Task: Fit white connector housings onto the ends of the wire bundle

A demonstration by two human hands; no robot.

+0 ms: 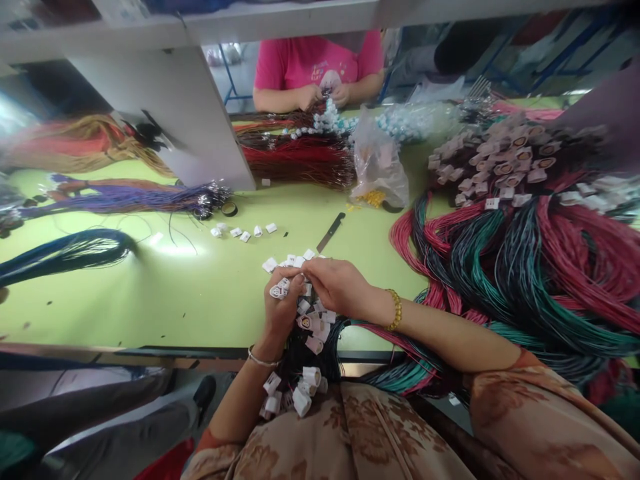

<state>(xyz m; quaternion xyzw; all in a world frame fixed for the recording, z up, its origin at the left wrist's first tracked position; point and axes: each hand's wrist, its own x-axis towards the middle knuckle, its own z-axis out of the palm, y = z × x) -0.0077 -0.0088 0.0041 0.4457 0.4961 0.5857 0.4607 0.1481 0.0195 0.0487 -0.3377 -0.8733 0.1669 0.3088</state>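
No txt legible; ltrs (320, 71) on pink tee (295, 64) too blurry.

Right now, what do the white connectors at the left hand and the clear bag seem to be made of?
White connectors: probably hard plastic, fairly matte, judging by opaque, crisply edged shapes.
Clear bag: likely thin, shiny plastic film, as its creases and transparency suggest.

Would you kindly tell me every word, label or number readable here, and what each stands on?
No text can be read with certainty.
Pink shirt: lettering on the chest, too blurred to read.
White connectors: any markings are too small to read.
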